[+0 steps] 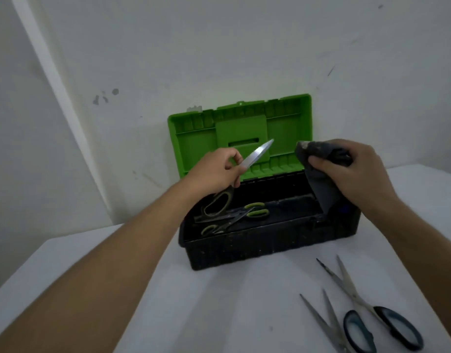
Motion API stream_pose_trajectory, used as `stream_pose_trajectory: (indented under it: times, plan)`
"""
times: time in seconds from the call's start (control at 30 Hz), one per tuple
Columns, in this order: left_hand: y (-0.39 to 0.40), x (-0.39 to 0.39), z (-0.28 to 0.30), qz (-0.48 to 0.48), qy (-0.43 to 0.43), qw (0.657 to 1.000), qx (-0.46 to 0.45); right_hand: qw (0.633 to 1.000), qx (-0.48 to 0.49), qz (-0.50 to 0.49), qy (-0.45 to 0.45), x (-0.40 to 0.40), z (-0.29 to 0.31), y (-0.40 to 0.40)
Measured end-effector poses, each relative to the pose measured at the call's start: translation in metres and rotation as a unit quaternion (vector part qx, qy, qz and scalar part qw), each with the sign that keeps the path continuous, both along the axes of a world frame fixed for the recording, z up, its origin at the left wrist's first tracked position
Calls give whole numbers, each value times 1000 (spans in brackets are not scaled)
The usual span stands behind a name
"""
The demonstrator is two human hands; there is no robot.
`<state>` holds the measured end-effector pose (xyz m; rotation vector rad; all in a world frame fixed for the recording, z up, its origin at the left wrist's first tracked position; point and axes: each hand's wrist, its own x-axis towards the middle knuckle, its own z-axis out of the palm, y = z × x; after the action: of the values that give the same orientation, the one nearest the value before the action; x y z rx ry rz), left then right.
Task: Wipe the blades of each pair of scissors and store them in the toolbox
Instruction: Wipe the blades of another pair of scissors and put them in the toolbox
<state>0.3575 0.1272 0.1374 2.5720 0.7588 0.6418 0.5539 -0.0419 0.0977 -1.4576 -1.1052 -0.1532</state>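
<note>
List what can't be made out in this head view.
- Pivot of the scissors in the left hand: hidden by fingers.
- Cloth: mostly bunched inside the right hand.
- Toolbox interior: dark, so the scissor count is unclear.
- Black-handled scissors on the table: one pair's handle is cut by the bottom edge.

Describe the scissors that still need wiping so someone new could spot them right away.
Start at the black toolbox with the open green lid, then look at the white table in front of it, toward the right. The blue-handled scissors lie there open, blades pointing at the box; the others have green-trimmed handles.
</note>
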Motion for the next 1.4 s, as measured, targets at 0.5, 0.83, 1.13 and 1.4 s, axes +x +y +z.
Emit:
stream_pose_trajectory:
  times: [0.5, 0.83, 1.13, 1.4]
  plan:
    - [49, 120, -94, -125, 242, 959, -78, 972, -235, -1, 24, 72, -24, 26]
    - [40, 126, -94, -76, 223, 970, 64, 962, -269, -40, 0, 64, -35, 24]
    - [-41, 69, -67, -114, -86, 989, 34, 999, 32, -40, 17, 23, -15, -45]
    - [-133, 6, -93, -78, -18, 997, 0, 998, 6, -59, 16, -30, -72, -110]
